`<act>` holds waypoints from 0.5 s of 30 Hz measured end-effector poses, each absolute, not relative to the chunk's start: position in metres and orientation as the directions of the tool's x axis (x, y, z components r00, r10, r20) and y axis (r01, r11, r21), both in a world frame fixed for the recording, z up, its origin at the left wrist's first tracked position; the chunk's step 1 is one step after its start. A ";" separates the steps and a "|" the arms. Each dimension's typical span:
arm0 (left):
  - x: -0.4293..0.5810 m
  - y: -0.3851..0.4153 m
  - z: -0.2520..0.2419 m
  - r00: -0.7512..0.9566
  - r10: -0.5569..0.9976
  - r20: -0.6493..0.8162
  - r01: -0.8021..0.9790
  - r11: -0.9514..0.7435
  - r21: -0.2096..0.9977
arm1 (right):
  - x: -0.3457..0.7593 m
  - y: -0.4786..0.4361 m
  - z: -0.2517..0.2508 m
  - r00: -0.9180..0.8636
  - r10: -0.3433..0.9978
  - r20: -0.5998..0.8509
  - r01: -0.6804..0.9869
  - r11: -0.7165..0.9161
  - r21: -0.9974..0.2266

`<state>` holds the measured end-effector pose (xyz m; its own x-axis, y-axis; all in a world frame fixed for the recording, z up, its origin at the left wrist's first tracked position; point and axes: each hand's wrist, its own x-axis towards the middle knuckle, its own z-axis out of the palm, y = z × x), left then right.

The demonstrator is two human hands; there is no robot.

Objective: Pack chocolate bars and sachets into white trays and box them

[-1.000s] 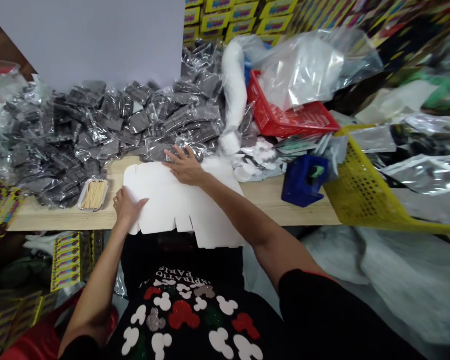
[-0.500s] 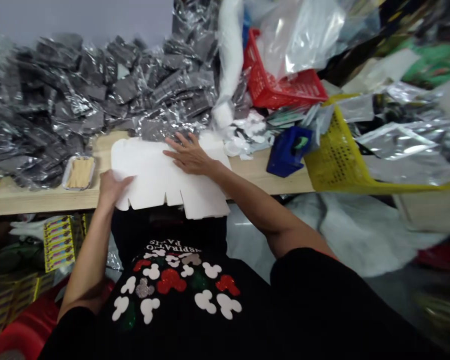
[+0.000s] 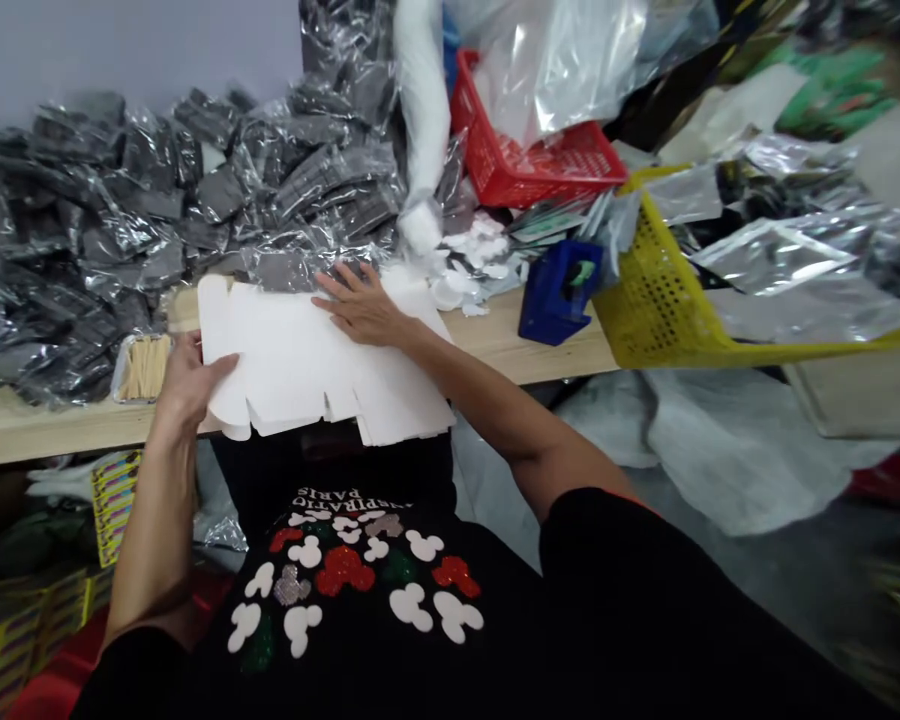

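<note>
A flat white die-cut card sheet (image 3: 292,345), with flaps and slits along its near edge, lies on the wooden table (image 3: 67,425) and sticks out past its front edge. My left hand (image 3: 187,375) grips the sheet's left end, thumb on top and fingers behind. Spread over the upper middle of the sheet is my right hand (image 3: 364,308), its fingers apart and resting flat. More white sheets seem to lie beneath, toward the right. Just left of my left hand sits a small tray of thin wooden sticks (image 3: 144,368).
Grey items in clear plastic (image 3: 157,200) are heaped along the back. To the right are a blue tape dispenser (image 3: 559,292), white scraps (image 3: 469,262), a red basket (image 3: 540,180) and a yellow basket (image 3: 652,310) holding silvery packets.
The left end of the white sheet has lifted and shifted left with my left hand, whose fingers now reach behind it. My right hand stays spread on the sheet. The camera view has shifted slightly.
</note>
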<state>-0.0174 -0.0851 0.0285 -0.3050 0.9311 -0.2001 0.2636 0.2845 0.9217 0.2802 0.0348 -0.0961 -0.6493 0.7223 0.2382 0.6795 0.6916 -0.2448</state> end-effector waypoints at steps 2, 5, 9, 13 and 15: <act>-0.017 -0.084 0.063 -0.225 0.960 -0.166 0.201 0.212 0.956 | 0.281 0.048 -0.094 -0.621 0.742 0.252 0.688 0.670 -0.279; -0.020 -0.089 0.117 -0.175 0.982 -0.069 0.244 0.111 0.963 | 0.285 0.066 -0.091 -0.593 0.763 0.257 0.681 0.646 -0.345; -0.035 -0.103 0.166 -0.228 0.973 -0.045 0.328 0.120 0.937 | 0.289 0.075 -0.092 -0.587 0.766 0.261 0.664 0.641 -0.386; -0.058 -0.126 0.187 -0.369 0.929 -0.023 0.437 0.195 0.878 | 0.285 0.074 -0.093 -0.563 0.790 0.244 0.658 0.607 -0.446; -0.069 -0.137 0.190 -0.409 0.912 0.005 0.447 0.196 0.873 | 0.284 0.074 -0.088 -0.527 0.818 0.230 0.619 0.555 -0.556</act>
